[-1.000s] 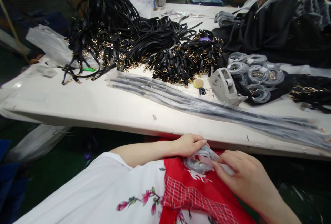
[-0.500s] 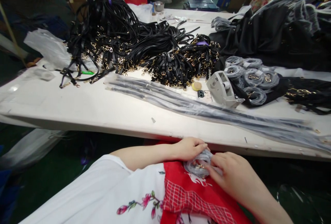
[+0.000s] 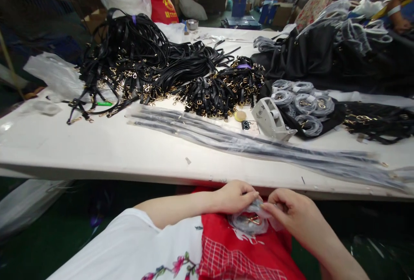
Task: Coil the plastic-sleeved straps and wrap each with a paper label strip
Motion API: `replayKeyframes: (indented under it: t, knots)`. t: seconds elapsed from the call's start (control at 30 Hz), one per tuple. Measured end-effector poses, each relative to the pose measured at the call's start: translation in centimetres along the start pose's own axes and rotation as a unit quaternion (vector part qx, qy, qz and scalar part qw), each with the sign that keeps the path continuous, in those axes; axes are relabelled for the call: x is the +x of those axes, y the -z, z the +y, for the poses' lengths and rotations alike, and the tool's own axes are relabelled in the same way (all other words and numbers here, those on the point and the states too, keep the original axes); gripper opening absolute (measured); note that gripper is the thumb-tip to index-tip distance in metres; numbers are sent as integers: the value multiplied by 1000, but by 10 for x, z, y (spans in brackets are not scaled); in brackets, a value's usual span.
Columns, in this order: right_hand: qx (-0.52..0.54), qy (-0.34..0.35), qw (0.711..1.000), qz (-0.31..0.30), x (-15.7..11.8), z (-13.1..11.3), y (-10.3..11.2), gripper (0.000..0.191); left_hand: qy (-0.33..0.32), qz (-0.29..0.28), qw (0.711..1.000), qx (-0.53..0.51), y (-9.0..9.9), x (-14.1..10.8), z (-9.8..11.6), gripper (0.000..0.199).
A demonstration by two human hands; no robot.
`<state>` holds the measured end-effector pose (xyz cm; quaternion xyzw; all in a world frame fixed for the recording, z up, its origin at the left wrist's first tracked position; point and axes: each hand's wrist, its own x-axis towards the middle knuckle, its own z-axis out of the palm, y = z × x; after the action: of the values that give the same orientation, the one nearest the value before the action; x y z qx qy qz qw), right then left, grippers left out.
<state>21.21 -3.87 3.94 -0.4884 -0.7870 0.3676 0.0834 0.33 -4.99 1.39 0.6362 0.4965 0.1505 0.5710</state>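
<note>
A coiled strap in clear plastic wrap (image 3: 249,225), with gold hardware at its centre, rests against my red apron (image 3: 239,254) just below the table edge. My left hand (image 3: 237,196) grips the coil's upper side, thumb on top and the other fingers partly hidden. From the right, my right hand (image 3: 289,206) pinches a loose bit of the plastic wrap at the coil's edge. Beyond both hands, long plastic-sleeved black straps (image 3: 226,135) lie across the white table (image 3: 97,146).
Black straps with gold clasps (image 3: 155,64) are heaped at the back left. A tape dispenser (image 3: 271,118), a phone (image 3: 250,126) and a yellow round item (image 3: 239,116) stand mid-table. Wrapped coils (image 3: 305,103) sit right, by black material (image 3: 310,56). A co-worker's arm (image 3: 399,15) shows at far right.
My right fingers have drawn back from the coil's centre to its upper right edge, pulling plastic wrap outward. The gold hardware shows more plainly. The view has tilted up slightly.
</note>
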Motion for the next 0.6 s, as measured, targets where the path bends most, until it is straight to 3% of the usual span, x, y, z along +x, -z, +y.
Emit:
replayKeyframes:
  t: [0.1,0.2,0.3,0.4,0.5,0.6]
  knots:
    - [86,2,995,43,12,7,-13,30,-70,-20,997,26,3,-1,7,33]
    - [214,-14,976,39,20,15,-29,32,-123,-18,992,26,3,-2,10,25]
    - [294,-37,954,37,24,23,-39,36,-123,10,992,21,0,-3,10,24]
    - [295,-52,953,40,24,32,-41,46,-112,35,993,17,-4,-3,8,24]
    - [319,-70,945,0,23,36,-44,58,-130,46,990,5,-5,-3,9,21]
    - [371,-85,924,-27,19,36,-49,54,-145,56,988,-5,-5,-4,10,21]
